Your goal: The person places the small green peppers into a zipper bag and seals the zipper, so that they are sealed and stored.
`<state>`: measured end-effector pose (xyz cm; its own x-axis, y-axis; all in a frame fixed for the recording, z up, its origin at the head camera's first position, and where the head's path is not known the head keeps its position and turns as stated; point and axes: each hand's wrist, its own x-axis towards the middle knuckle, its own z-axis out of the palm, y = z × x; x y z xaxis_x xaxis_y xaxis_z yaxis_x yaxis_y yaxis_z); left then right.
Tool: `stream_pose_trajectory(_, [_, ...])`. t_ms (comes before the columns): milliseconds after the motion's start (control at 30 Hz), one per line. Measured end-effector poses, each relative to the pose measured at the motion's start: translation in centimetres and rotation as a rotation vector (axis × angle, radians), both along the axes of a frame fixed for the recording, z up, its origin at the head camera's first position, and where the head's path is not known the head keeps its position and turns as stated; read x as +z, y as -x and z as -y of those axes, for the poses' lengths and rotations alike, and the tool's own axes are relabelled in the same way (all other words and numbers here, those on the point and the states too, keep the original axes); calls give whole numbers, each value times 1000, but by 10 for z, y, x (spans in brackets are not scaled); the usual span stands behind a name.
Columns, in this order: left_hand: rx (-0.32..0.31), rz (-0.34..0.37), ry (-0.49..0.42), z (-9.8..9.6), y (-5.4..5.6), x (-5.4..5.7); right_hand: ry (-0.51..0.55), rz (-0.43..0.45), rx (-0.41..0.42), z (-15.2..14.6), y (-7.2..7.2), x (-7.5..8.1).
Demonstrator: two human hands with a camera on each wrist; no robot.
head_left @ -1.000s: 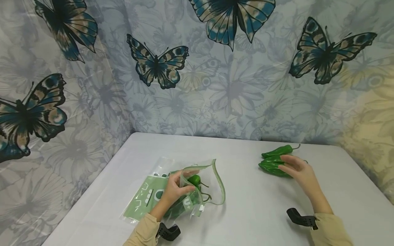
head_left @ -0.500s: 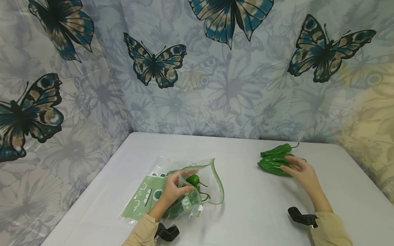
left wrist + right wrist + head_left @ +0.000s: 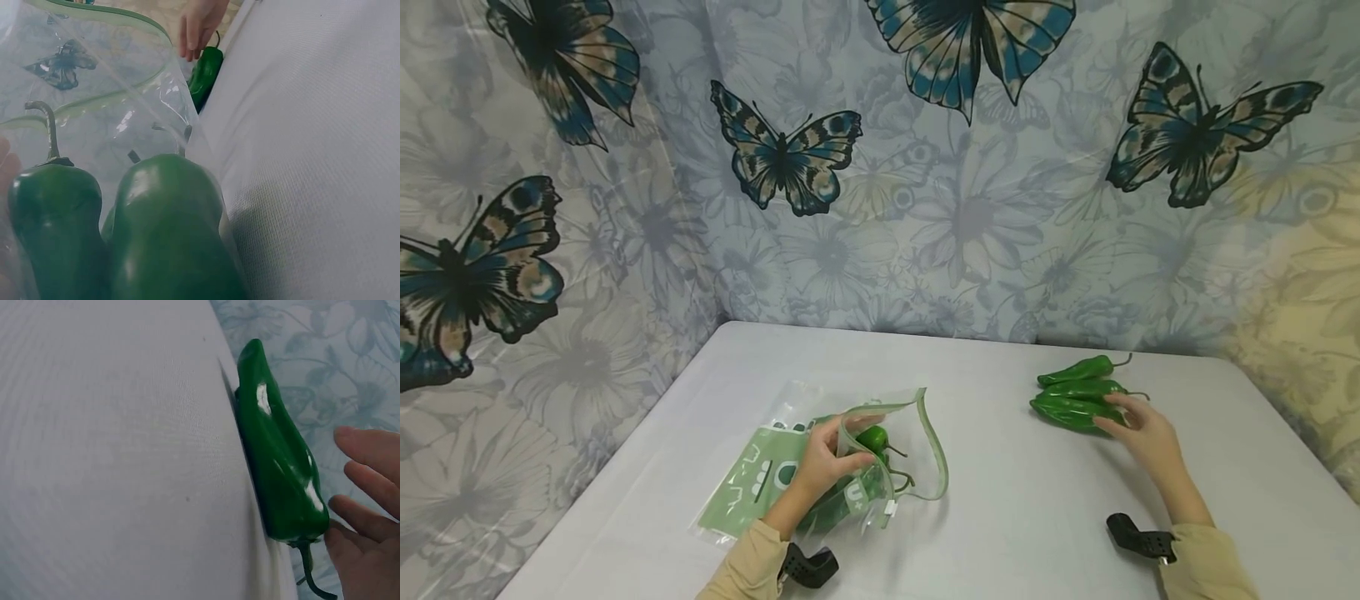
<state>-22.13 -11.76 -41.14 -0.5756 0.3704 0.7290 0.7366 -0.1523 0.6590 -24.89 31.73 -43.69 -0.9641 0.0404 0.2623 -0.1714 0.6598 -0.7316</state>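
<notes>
Head view: left hand (image 3: 831,457) at 7 o'clock pinches open bag (image 3: 854,495), at least two bagged peppers (image 3: 872,438); right hand (image 3: 1150,433) at 4 o'clock, fingers apart, by three loose peppers (image 3: 1081,388).

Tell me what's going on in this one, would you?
A person's left hand holds a clear bag with green edging by its open mouth, with green peppers inside. The right hand is at three more peppers lying together on the white table, its fingers by the stem end of the nearest one. Whether they touch it is hard to tell, but those three are outside the bag.
</notes>
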Motion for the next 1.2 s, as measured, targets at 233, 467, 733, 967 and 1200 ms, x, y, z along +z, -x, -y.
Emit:
stream_pose_trajectory(233, [-2,-5,-1,0,0,0,-175,87,19,-5,1,-4])
stream_pose_trajectory(467, [-23,-9,-18,-1,0,0,-252,78,2,-8,3,-12])
stream_pose_trajectory(733, [-24,-7,-20,-1,0,0,-269,-12,-35,-6,2,-17])
stream_pose_trajectory(967, [-29,15,-14,-2,-2,0,-313,-63,-27,-5,0,-18])
stream_pose_trajectory(1200, [-32,23,-7,-2,-2,1,-276,-63,-35,-4,-3,-15])
